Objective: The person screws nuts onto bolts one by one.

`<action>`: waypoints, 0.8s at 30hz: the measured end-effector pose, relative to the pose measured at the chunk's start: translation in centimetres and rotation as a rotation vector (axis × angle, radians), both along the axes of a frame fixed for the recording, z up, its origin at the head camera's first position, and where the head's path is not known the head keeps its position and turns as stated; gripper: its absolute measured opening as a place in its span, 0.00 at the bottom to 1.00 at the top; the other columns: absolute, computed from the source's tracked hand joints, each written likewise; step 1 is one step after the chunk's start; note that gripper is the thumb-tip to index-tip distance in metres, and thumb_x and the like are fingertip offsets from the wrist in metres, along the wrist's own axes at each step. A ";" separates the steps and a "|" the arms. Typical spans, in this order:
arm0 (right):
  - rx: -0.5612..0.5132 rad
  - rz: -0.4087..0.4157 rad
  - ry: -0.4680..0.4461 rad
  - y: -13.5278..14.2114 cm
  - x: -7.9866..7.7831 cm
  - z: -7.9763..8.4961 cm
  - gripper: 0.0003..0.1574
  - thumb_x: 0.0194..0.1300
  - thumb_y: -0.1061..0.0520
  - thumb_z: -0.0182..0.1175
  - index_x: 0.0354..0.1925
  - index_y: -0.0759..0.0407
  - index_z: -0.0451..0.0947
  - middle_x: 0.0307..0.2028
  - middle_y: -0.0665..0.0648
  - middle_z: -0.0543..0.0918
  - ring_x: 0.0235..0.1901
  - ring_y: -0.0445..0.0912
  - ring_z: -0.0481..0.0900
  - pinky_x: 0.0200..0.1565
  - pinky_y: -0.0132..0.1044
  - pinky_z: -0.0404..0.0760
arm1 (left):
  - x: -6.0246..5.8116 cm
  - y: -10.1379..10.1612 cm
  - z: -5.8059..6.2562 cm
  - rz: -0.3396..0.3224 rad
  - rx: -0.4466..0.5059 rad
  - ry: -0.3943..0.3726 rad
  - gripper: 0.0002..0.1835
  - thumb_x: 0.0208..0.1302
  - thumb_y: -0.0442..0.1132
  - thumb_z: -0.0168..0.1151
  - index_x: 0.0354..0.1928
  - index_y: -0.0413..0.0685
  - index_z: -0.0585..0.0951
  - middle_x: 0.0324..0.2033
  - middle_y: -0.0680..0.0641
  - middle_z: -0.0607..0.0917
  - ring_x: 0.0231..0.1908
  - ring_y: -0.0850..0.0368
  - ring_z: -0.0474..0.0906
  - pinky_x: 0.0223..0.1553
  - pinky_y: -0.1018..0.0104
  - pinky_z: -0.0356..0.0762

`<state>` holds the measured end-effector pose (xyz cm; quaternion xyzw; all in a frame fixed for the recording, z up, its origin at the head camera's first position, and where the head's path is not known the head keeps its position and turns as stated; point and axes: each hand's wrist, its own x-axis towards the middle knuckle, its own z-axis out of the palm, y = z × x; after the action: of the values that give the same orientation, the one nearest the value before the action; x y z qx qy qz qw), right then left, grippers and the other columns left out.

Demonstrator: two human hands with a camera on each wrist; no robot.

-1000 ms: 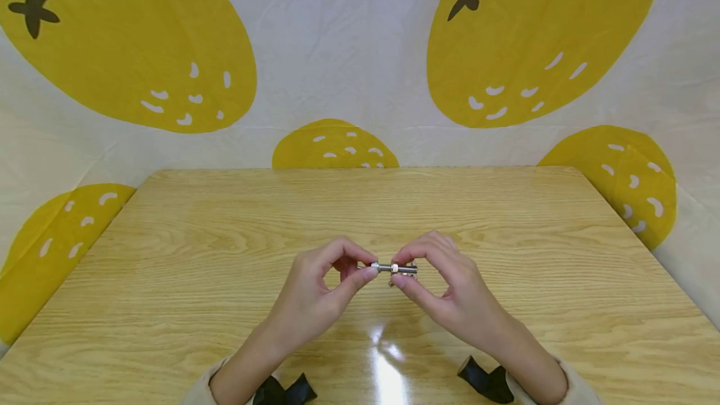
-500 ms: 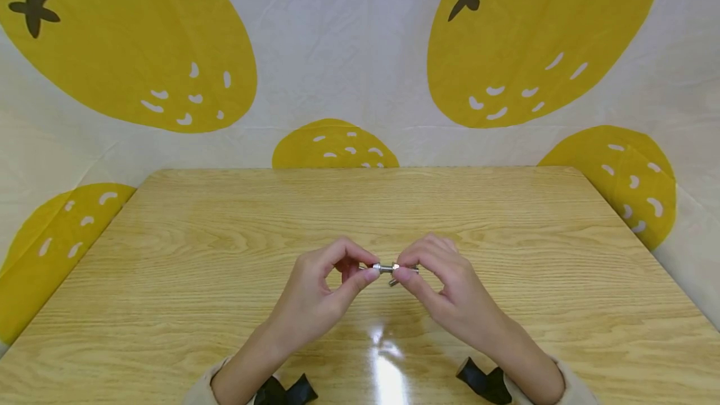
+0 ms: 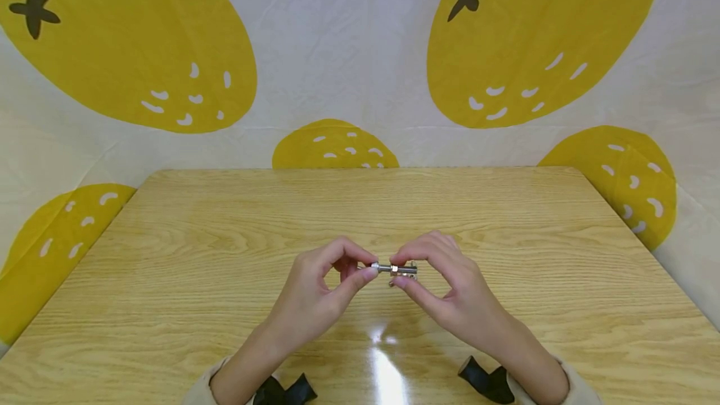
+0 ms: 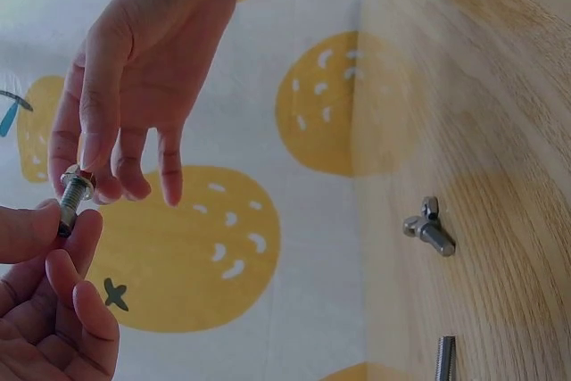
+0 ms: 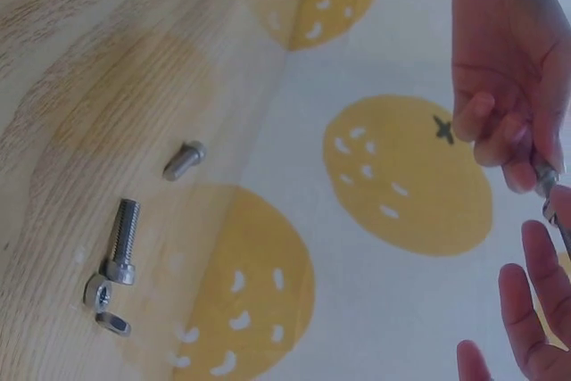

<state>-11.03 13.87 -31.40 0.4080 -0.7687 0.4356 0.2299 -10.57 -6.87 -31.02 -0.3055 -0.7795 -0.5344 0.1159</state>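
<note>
Between thumb and index finger, my left hand (image 3: pixel 317 289) pinches one end of a small silver bolt (image 3: pixel 385 268). A hex nut (image 3: pixel 395 269) sits toward the bolt's other end. The index finger and thumb of my right hand (image 3: pixel 450 280) lie above and below this nut. In the left wrist view the right index fingertip touches the nut (image 4: pixel 78 181), and the threads of the bolt (image 4: pixel 70 207) show between the two hands. From the right wrist view, fingers hide most of the bolt (image 5: pixel 544 174).
A wing bolt (image 4: pixel 431 227) and part of a threaded shank (image 4: pixel 447 359) lie on the wood-grain table (image 3: pixel 225 217). Also lying there are a short bolt (image 5: pixel 185 160), a longer bolt (image 5: pixel 122 240) and two nuts (image 5: pixel 98 293). A fruit-patterned cloth (image 3: pixel 337 49) hangs behind.
My right thumb and index finger closed in over the nut half a second ago, then drew back to a wider spread around it. My left hand holds the bolt almost still.
</note>
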 end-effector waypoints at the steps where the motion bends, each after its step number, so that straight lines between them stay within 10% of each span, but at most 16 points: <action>1: 0.000 0.001 0.002 0.0 0.0 0.0 0.15 0.57 0.62 0.64 0.44 0.57 0.76 0.39 0.50 0.80 0.42 0.41 0.74 0.50 0.31 0.67 | 0.0 0.0 0.0 -0.001 0.000 0.003 0.03 0.61 0.37 0.62 0.36 0.49 0.80 0.21 0.55 0.76 0.22 0.65 0.68 0.23 0.74 0.68; 24: 0.063 -0.094 -0.122 -0.2 0.3 -0.2 0.08 0.62 0.64 0.59 0.36 0.52 0.76 0.36 0.44 0.79 0.41 0.37 0.73 0.47 0.34 0.67 | -0.1 0.2 -0.3 -0.013 -0.007 0.014 0.02 0.61 0.35 0.62 0.36 0.48 0.79 0.21 0.55 0.77 0.23 0.66 0.68 0.24 0.74 0.70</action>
<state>-10.70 13.68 -31.57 0.3512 -0.8130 0.4238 0.1900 -10.64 -6.63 -31.35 -0.3145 -0.7785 -0.5305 0.1167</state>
